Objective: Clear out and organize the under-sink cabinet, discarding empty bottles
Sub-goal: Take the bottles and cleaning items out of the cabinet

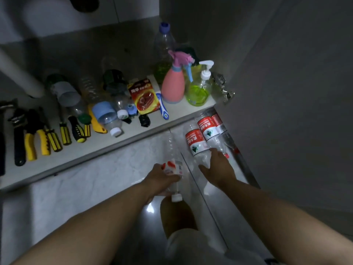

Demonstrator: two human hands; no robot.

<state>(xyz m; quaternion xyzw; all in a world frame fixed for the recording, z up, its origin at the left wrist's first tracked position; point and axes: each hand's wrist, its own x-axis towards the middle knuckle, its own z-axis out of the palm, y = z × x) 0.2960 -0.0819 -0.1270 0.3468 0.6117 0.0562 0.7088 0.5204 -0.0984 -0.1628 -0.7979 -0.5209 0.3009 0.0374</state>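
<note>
Gripping a clear bottle (172, 150), left hand (162, 178); right hand (219, 169) on red-labelled bottle (194, 142).

Home under-sink cabinet (107, 144), tiled floor (91, 180).

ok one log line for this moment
left hand: grips clear bottle | right hand: touches red-label bottle | pink sprayer: upright on shelf

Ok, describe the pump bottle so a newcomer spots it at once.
Follow the cabinet shelf to its right end. Beside the pink spray bottle stands the pump bottle: clear, green liquid inside, the only one with a white pump head.
</note>
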